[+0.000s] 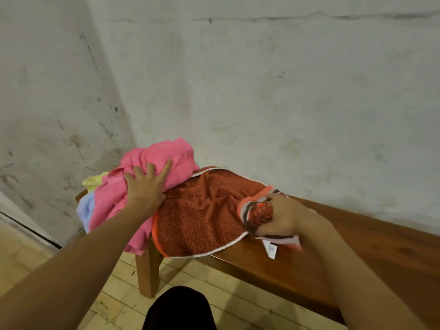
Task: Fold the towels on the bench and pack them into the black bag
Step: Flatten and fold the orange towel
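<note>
Head view: your left hand (148, 184) lies flat on the pink towel (152, 172), fingers spread and straight, pressing the heap at the left end of the bench (357, 253). Under the pink towel, a yellow towel (94, 181) and a pale blue towel (85, 208) show at the heap's left edge; the pink one drapes over the bench's front corner.

Your right hand (283, 216) has its fingers curled round a bunched corner of the rust-orange towel (204, 215), gripping the striped border. That towel lies spread and wrinkled on the bench top, just right of the heap and touching it; its white-trimmed edge hangs slightly past the front edge. A small white label (270, 250) lies on the wood below your right hand.

The bench stands against a stained white wall (262, 79), in the corner. Pale floor tiles (114, 277) lie below. A dark rounded shape (178, 308) sits at the bottom centre; you cannot tell from this view what it is.
</note>
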Tool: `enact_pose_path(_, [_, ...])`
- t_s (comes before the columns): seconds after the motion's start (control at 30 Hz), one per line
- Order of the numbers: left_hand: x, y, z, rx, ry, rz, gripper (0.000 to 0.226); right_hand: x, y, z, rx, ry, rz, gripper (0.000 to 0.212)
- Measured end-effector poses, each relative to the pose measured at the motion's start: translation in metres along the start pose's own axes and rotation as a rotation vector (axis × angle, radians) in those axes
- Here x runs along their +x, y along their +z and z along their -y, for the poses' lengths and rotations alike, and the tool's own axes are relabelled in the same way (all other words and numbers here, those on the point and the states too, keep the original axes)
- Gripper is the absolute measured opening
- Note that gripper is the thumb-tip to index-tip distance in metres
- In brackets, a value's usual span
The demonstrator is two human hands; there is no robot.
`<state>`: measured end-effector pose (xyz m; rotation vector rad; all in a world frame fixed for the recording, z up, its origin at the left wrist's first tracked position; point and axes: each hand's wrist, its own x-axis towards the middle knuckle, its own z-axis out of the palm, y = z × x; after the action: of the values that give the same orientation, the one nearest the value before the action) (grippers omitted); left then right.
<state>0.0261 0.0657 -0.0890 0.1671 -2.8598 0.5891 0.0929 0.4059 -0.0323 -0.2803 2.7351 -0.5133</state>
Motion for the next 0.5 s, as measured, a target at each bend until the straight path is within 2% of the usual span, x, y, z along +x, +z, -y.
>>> enact_pose_path(0.1, [-0.001, -0.001, -0.002, 0.008, 0.002, 0.004, 0.098, 0.004, 0.022, 0.016, 0.112, -0.074, 0.073, 0.067])
enact_pose_path(0.17, [-0.002, 0.001, -0.002, 0.006, -0.002, 0.003, 0.096, 0.011, 0.038, 0.015, 0.105, -0.071, 0.034, 0.07])
enact_pose_path(0.27, [-0.001, 0.002, -0.003, -0.009, -0.008, 0.014, 0.093, 0.014, 0.044, 0.015, -0.074, -0.109, -0.098, 0.071])
enact_pose_path(0.33, [-0.002, 0.002, -0.004, -0.006, -0.013, 0.008, 0.093, 0.011, 0.043, 0.016, -0.269, -0.144, -0.077, 0.079])
enact_pose_path(0.4, [-0.002, 0.004, -0.004, -0.007, -0.013, 0.005, 0.094, 0.007, 0.037, 0.013, -0.346, -0.135, 0.004, 0.07])
enact_pose_path(0.5, [-0.003, 0.004, -0.002, -0.012, -0.017, 0.019, 0.098, -0.001, 0.024, -0.004, -0.278, -0.103, 0.128, 0.051])
